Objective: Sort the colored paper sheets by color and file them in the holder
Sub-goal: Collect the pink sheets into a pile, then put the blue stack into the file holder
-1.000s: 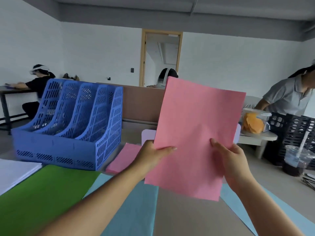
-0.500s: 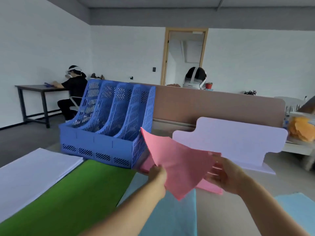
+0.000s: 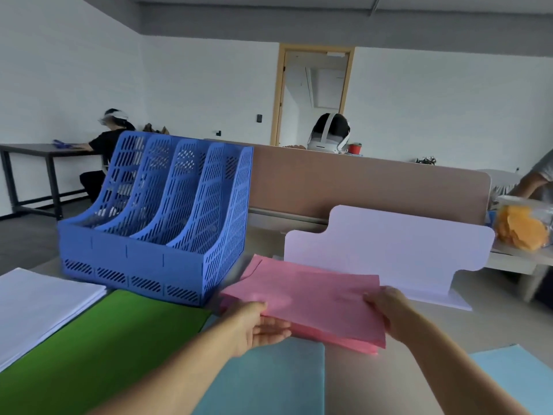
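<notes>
A stack of pink paper sheets (image 3: 314, 298) lies low over the table, just right of the blue four-slot file holder (image 3: 143, 256), whose slots look empty. My left hand (image 3: 257, 323) pinches the stack's near left edge, thumb on top and fingers underneath. At the right edge, my right hand (image 3: 389, 310) grips the same sheets. A green stack (image 3: 104, 339) and a white stack (image 3: 39, 298) lie to the left. Light blue sheets (image 3: 269, 378) lie under my left arm, with more light blue paper (image 3: 514, 375) at the right.
A white bookend-shaped panel (image 3: 389, 250) stands right behind the pink sheets. Beyond it runs a brown desk partition (image 3: 359, 187). A clear tub of orange snacks (image 3: 520, 229) sits at the far right. People sit at the back left and at the right edge.
The pink sheet, held upright in front of me a second ago, has come down flat onto the pink stack beside the holder. My view has turned left, and both hands stay on the paper.
</notes>
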A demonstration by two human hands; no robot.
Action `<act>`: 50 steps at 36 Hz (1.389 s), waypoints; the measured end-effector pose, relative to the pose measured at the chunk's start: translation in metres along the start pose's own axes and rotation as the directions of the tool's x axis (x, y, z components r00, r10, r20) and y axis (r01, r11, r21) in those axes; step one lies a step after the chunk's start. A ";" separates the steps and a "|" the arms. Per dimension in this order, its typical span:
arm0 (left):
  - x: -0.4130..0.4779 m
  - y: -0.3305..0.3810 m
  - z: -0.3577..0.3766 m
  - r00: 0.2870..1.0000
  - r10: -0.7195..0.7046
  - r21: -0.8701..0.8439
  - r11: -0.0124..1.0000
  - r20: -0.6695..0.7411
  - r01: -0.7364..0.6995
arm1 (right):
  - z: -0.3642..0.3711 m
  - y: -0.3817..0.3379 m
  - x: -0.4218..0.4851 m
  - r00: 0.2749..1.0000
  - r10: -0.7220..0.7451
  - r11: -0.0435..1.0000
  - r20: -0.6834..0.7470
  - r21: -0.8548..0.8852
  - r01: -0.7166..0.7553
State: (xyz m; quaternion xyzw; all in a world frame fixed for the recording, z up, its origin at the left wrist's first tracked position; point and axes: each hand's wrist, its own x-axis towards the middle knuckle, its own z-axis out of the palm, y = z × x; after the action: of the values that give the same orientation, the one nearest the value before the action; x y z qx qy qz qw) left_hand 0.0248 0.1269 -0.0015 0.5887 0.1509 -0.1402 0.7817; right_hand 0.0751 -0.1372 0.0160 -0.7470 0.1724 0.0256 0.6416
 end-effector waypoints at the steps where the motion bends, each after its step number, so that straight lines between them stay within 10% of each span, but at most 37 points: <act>1: 0.001 0.000 0.002 1.000 0.009 0.030 1.000 0.007 -0.009 | 0.001 0.001 0.001 1.000 -0.015 1.000 -0.027 0.019 0.015; 22: 0.007 0.006 0.017 1.000 0.009 -0.115 0.993 0.001 -0.009 | -0.031 0.011 -0.042 0.988 -0.152 0.914 0.026 -0.376 0.151; 28: -0.006 0.005 0.015 1.000 -0.007 -0.033 0.999 -0.002 0.007 | -0.071 0.034 -0.056 0.979 -0.141 0.420 -0.147 -0.904 -0.075; 32: -0.011 0.002 0.014 1.000 -0.007 0.022 1.000 -0.002 0.007 | -0.088 0.048 -0.071 0.993 0.039 0.362 -0.113 -0.925 -0.120; 46: -0.059 -0.015 0.027 0.993 -0.035 -0.041 0.998 0.116 0.040 | -0.090 0.060 -0.116 0.907 -0.368 0.255 -0.204 -0.960 -0.113; 50: -0.071 -0.017 0.018 0.985 -0.021 -0.028 0.999 0.171 0.026 | -0.089 0.050 -0.127 0.746 -0.663 0.196 -0.068 -0.977 0.084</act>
State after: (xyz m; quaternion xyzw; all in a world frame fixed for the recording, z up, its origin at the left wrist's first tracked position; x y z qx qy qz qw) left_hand -0.0456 0.1079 0.0173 0.5609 0.0923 -0.1972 0.7988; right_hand -0.0747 -0.2003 0.0168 -0.9696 0.0806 -0.2310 -0.0005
